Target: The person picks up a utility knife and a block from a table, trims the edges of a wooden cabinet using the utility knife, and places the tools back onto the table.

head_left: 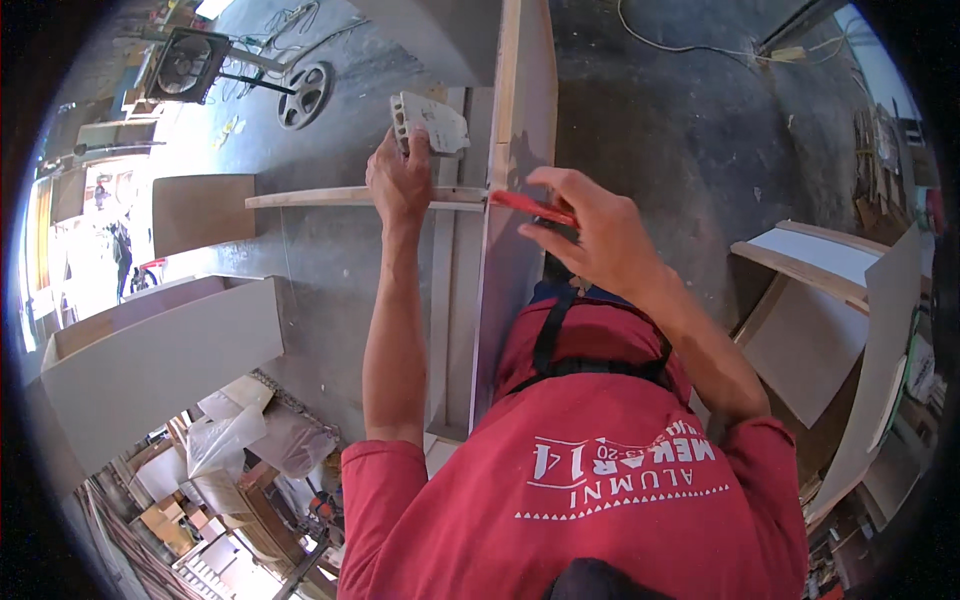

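My left hand is closed around a white, hollow-celled piece of board, thumb on top, above a thin wooden crosspiece. Grey-white smears cover the board's face. In my right hand is a flat red scraper, its tip at the edge of a long upright wooden panel. Whether the tip touches the wood, I cannot tell. Darker damp-looking patches mark the panel's edge just beyond the scraper. The crosspiece meets the panel beside that tip.
A pale open box stands to the left, with a smaller brown panel behind it. Far left is a fan near a spoked wheel-shaped base. Another wooden frame stands at right. A cable crosses the far floor.
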Tool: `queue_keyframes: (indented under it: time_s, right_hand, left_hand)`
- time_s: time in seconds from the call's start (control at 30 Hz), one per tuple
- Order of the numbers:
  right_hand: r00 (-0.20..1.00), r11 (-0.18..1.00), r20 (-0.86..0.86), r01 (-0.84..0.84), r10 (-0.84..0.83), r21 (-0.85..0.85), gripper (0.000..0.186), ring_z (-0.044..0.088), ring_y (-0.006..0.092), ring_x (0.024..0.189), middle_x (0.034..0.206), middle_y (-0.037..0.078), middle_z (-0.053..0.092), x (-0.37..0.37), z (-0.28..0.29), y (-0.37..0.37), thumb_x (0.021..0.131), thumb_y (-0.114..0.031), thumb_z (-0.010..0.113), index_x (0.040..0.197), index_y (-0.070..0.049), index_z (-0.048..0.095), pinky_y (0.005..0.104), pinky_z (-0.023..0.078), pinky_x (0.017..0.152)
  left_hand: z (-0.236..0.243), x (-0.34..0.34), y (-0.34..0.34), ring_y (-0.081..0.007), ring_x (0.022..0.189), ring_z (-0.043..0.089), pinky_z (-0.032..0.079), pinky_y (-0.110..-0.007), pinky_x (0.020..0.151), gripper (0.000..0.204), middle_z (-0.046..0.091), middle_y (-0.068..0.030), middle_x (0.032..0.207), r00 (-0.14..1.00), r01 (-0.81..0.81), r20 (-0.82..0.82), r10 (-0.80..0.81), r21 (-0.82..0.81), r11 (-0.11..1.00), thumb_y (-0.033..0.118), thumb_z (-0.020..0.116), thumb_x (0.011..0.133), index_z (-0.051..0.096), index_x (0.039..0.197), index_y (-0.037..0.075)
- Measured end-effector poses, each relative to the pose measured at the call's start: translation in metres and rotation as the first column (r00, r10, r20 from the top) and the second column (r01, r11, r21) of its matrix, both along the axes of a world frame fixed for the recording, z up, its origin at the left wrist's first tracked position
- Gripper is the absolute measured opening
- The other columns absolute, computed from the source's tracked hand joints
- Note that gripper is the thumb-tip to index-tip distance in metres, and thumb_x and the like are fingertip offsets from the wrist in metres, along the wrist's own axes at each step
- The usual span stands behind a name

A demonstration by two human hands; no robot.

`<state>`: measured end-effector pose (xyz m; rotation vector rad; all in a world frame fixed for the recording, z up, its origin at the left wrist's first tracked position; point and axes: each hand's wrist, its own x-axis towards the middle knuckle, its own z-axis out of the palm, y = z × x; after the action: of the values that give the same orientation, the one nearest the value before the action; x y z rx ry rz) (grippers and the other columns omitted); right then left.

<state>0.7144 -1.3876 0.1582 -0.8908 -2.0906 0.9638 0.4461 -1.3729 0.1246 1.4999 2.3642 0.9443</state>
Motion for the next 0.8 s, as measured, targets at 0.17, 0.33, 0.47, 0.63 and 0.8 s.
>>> queue_keyframes:
  time_s: [0.17, 0.33, 0.47, 0.63, 0.8]
  right_hand:
    - [0.935, 0.991, 0.349, 0.016, -0.062, 0.133, 0.031, 0.069, 0.0351, 0.076, 0.099, 0.009, 0.068, 0.023, 0.045, -0.005, 0.092, -0.031, 0.068, 0.117, -0.014, 0.062, 0.043, 0.056, 0.065]
    - [0.842, 0.971, 0.53, -0.036, -0.097, 0.236, 0.029, 0.068, 0.0334, 0.072, 0.092, 0.009, 0.065, 0.014, 0.068, -0.007, 0.093, -0.033, 0.066, 0.115, -0.015, 0.063, 0.0424, 0.055, 0.061]
    - [0.806, 0.945, 0.583, -0.109, -0.098, 0.31, 0.029, 0.067, 0.0333, 0.071, 0.087, 0.009, 0.063, 0.004, 0.068, -0.004, 0.092, -0.033, 0.066, 0.115, -0.016, 0.063, 0.0422, 0.054, 0.059]
    - [0.772, 0.93, 0.633, -0.187, -0.059, 0.316, 0.028, 0.067, 0.0332, 0.072, 0.087, 0.009, 0.062, -0.004, 0.078, -0.001, 0.092, -0.033, 0.067, 0.114, -0.017, 0.065, 0.0424, 0.053, 0.06]
    - [0.711, 0.913, 0.681, -0.376, 0.176, 0.157, 0.026, 0.067, 0.0336, 0.074, 0.085, 0.01, 0.062, -0.004, 0.105, -0.003, 0.09, -0.034, 0.068, 0.109, -0.016, 0.069, 0.0435, 0.052, 0.063]
  left_hand:
    - [0.003, 0.005, 0.0, -0.0457, 0.092, 0.068, 0.049, -0.052, 0.087, 0.052, 0.072, -0.0245, 0.093, 0.99, -0.053, -0.135, 0.048, -0.028, 0.998, 0.045, 0.05, 0.095, 0.069, 0.105, -0.002]
    - [0.002, 0.007, 0.001, -0.0438, 0.09, 0.067, 0.05, -0.052, 0.086, 0.042, 0.071, -0.0244, 0.088, 0.993, -0.038, -0.115, 0.031, -0.054, 0.998, 0.039, 0.052, 0.093, 0.07, 0.1, 0.003]
    - [0.001, 0.009, -0.001, -0.0426, 0.082, 0.069, 0.052, -0.051, 0.079, 0.039, 0.071, -0.023, 0.081, 0.99, -0.009, -0.14, 0.012, 0.025, 1.0, 0.038, 0.054, 0.092, 0.07, 0.093, 0.003]
    - [-0.002, 0.01, -0.001, -0.0408, 0.074, 0.069, 0.053, -0.051, 0.074, 0.036, 0.07, -0.0205, 0.075, 0.99, -0.026, -0.138, 0.042, 0.114, 0.993, 0.037, 0.058, 0.091, 0.07, 0.087, 0.002]
    - [-0.002, 0.006, -0.009, -0.0453, 0.083, 0.068, 0.051, -0.054, 0.081, 0.043, 0.07, -0.0258, 0.082, 0.997, -0.055, -0.049, 0.059, 0.075, 0.996, 0.041, 0.052, 0.093, 0.069, 0.092, 0.001]
